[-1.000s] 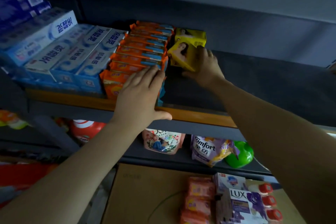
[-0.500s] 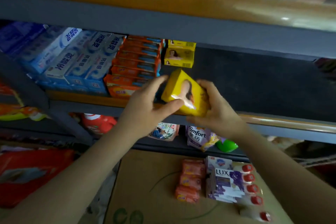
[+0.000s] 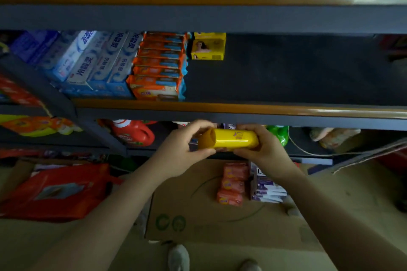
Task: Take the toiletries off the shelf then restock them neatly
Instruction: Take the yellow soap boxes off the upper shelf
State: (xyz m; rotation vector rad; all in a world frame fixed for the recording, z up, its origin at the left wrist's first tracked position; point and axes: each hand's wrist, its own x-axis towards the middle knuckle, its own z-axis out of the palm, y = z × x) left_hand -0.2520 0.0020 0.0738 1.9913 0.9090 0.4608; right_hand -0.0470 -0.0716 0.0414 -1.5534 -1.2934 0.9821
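A yellow soap box [image 3: 229,141] is held below the front edge of the shelf [image 3: 242,110]. My left hand [image 3: 182,152] grips its left end and my right hand [image 3: 263,149] grips its right end. On the shelf stand two stacked yellow soap boxes [image 3: 208,46] at the back, a row of orange soap packs [image 3: 159,66] left of them, and blue and white toothpaste boxes [image 3: 97,61] further left. The shelf's right part is bare dark board.
A cardboard box [image 3: 198,215] lies on the floor below, with orange soap packs [image 3: 232,182] and purple Lux boxes [image 3: 264,187] on top. A red bag [image 3: 57,191] lies at the left. Detergent bottles [image 3: 132,134] stand on the lower shelf. My shoes [image 3: 178,257] show at the bottom.
Both hands have carried the yellow soap box off the shelf and down below its front edge. It has turned so its narrow side faces me. The camera has tilted downward.
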